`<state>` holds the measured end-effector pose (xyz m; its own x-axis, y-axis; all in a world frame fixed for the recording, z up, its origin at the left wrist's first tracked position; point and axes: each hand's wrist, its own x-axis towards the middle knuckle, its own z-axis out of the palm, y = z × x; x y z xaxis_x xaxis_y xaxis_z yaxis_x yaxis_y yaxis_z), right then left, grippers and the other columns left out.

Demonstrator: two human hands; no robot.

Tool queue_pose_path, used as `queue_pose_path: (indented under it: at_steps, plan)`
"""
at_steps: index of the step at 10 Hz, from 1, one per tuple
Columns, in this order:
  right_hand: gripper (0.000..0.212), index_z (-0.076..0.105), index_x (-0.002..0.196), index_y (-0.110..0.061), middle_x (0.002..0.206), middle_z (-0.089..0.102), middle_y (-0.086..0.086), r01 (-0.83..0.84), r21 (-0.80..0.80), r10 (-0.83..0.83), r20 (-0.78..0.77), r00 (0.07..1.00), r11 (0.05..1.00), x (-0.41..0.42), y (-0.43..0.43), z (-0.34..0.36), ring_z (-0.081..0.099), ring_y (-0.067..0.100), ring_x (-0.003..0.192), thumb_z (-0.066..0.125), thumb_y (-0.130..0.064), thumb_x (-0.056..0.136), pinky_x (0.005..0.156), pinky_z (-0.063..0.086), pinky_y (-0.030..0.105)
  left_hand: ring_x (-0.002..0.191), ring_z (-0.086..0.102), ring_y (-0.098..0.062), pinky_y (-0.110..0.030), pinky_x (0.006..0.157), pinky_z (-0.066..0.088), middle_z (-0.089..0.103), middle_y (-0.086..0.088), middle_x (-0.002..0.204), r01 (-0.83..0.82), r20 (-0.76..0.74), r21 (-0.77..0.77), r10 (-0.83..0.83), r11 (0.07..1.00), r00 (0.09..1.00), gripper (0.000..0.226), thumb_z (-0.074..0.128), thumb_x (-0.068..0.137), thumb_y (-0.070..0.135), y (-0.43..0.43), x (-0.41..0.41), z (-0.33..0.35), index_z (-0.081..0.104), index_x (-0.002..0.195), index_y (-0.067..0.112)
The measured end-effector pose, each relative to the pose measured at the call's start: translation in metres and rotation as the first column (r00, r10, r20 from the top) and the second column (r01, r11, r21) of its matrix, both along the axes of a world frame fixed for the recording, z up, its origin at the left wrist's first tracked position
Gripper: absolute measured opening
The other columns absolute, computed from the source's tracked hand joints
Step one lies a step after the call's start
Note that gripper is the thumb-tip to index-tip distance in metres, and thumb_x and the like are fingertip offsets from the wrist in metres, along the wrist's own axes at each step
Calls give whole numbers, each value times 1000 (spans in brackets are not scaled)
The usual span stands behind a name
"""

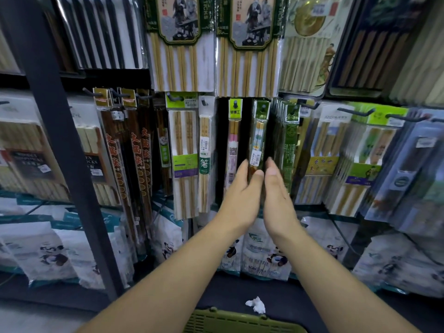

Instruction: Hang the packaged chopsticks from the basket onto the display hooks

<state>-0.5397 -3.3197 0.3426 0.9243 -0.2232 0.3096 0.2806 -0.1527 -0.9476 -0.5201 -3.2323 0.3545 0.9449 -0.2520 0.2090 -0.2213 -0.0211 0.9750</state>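
"箸" on narrow pack, "STICKS" on upper green-bordered pack

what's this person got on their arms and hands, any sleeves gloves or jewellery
Nothing worn shows. Both forearms are bare as far as the bottom edge of the picture, with no sleeves in view. The left hand and right hand have no gloves, and no ring, watch or bracelet shows on the sides the camera sees. The thumbnails look short and unpainted.
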Motion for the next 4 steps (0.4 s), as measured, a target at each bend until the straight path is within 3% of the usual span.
queue_pose_path:
  at_steps: [1,2,3,4]
  plan:
    - [91,20,159,-45,161,29,-23,-70,30,71,-65,995,997,5,1,-4,30,-8,144,25,-86,78,126,22,37,151,27,-5,-19,110,27,23,9,170,1,-67,-83,-6,997,998,60,39,110,45,-5,-6,-3,18,165,30]
    - [83,22,159,-43,160,29,-23,-110,73,115,-74,991,991,2,-2,-5,34,-8,139,26,-80,85,118,27,24,148,28,-3,-19,115,29,24,8,170,3,-82,-129,-14,992,996,59,38,111,44,-3,-9,-4,19,165,28]
    - [65,29,159,-32,158,36,-14,-86,116,92,-50,994,990,-5,-10,-6,40,0,139,29,-63,102,118,31,28,154,25,-10,-30,125,20,24,6,170,-49,-56,-58,46,997,997,57,38,112,41,3,-14,-1,22,164,24]
    - [32,53,137,-31,143,58,-4,-11,82,13,-25,1000,997,-17,-25,-6,53,9,133,39,-36,110,116,39,36,150,31,-9,-24,118,23,32,6,166,-133,13,10,133,991,991,55,39,112,37,12,-19,-1,28,163,20]
